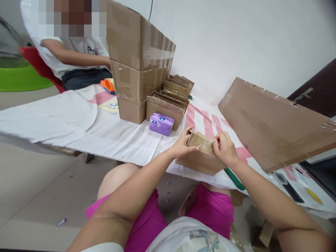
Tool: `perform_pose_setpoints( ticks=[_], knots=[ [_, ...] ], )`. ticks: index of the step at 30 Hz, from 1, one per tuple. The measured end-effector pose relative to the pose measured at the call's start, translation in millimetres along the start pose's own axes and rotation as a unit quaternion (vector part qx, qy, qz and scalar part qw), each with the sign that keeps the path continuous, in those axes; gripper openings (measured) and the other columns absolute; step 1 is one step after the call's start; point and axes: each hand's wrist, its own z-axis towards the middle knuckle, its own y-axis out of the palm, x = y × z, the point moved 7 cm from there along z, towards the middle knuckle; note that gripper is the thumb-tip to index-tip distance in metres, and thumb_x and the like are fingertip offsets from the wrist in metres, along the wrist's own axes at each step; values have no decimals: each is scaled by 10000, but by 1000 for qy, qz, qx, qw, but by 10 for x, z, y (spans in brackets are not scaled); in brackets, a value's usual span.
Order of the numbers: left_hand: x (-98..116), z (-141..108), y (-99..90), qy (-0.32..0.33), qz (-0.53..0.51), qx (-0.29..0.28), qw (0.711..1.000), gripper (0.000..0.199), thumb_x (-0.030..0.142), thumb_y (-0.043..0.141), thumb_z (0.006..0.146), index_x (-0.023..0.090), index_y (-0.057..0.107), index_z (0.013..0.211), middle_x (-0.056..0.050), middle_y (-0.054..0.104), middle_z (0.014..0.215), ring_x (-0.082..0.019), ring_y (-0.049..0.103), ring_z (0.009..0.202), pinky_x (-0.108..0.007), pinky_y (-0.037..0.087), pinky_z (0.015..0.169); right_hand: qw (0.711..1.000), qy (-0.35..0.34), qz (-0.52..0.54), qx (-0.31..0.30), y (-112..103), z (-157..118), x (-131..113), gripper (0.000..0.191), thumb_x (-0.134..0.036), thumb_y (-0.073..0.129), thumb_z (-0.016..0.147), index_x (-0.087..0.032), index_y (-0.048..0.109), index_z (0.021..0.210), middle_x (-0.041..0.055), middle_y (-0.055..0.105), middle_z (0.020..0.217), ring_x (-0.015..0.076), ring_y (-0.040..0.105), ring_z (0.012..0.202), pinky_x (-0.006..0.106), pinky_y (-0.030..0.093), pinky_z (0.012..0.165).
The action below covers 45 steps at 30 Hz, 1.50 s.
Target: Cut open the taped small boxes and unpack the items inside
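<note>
My left hand (183, 144) is closed around a roll of clear brownish packing tape (197, 140), thumb on the near side and fingers on the far side. At the right edge of the roll, the fingertips of my right hand (223, 146) are pinched together on the tape; whether a tape end is lifted is too small to tell. Under both hands a small cardboard box (201, 163) sits at the table's front edge. A purple tissue pack (161, 124) lies to the left of them, beyond my left hand.
Stacked taped boxes (128, 80) stand at the left, with a row of open-flapped cartons (165, 108) beside them. A large cardboard sheet (275, 126) leans at the right. A green object (235, 179) lies under my right forearm. Another person (78, 57) sits behind the stack.
</note>
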Motion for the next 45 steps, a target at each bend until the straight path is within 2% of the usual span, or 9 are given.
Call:
perform_pose_setpoints(
  ticks=[8,14,18,23,27,30,35,39,45],
  knots=[
    [-28,-1,0,-2,-7,1,1000,687,609,720,667,139,639,1162,-145,218,1553,-352,247,1434,-457,233,1186,998,57,20,27,-67,57,223,81,-227,439,861,-239,429,781,38,528,799,199,528,773,332,437,695],
    [-7,-9,-10,1,-8,0,1000,704,625,724,656,160,635,1178,-134,245,1546,-362,256,1427,-468,265,1172,991,116,-2,70,-167,-86,761,96,-287,433,881,-228,478,819,24,551,760,192,537,739,327,437,687],
    [3,-17,-18,-7,-14,-6,1000,709,652,722,638,157,655,1141,-135,216,1558,-370,268,1422,-466,288,1161,988,138,-66,34,-243,-504,1179,143,-291,403,900,-222,504,827,35,579,784,193,550,761,323,433,703],
    [32,-27,-24,-17,-29,-24,999,640,644,734,629,175,685,1062,-104,232,1565,-356,263,1429,-451,275,1166,974,176,-132,-45,-346,-1395,1588,151,-305,435,868,-220,526,784,69,602,806,209,550,706,325,399,618],
    [59,-20,-15,-16,-43,-38,998,580,609,748,638,183,695,1028,-88,221,1577,-343,258,1435,-444,247,1177,950,211,-181,-140,-276,-2151,1766,165,-267,429,860,-229,530,735,76,604,775,218,567,685,326,383,581],
    [52,-12,3,-15,-49,-40,998,532,581,747,656,195,696,1017,-68,198,1589,-329,243,1445,-436,254,1173,939,223,-185,-184,-162,-2545,1766,177,-240,440,845,-234,523,689,61,596,715,219,582,691,327,416,617],
    [39,-24,11,-13,-41,-58,997,449,532,751,665,183,720,946,-43,132,1608,-334,227,1450,-460,256,1169,937,225,-174,-203,-54,-2813,1763,211,-242,391,875,-222,581,784,99,631,822,259,598,830,385,464,757],
    [124,-67,1,9,-11,-146,989,354,479,784,645,220,762,886,4,93,1614,-321,143,1476,-446,189,1198,946,227,-123,-198,-58,-2912,1832,241,-268,383,872,-222,620,870,105,647,904,269,601,894,417,480,814],
    [224,-79,-67,26,-4,-199,980,492,624,783,580,258,777,908,31,98,1612,-320,-47,1480,-462,-10,1209,954,212,-112,-179,-69,-3045,1791,244,-342,460,842,-217,614,985,128,653,996,306,587,960,459,485,864]
  ],
)
